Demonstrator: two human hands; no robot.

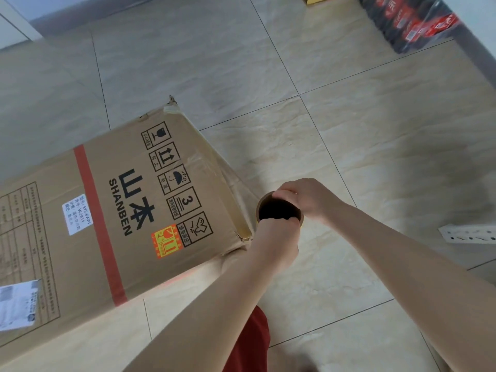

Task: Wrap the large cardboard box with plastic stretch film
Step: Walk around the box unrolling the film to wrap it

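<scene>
There are 1 cardboard box [107, 210], 1 film roll [261, 204], 2 hands [276, 242] [308, 200] and 1 metal bracket [467, 234].

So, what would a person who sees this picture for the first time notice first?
The large cardboard box, printed SHANBEN with a red stripe, lies on the tiled floor and fills the left side. Beside its near corner, the left hand and the right hand both grip the rim of the film roll, seen end-on as a dark hollow tube.
</scene>
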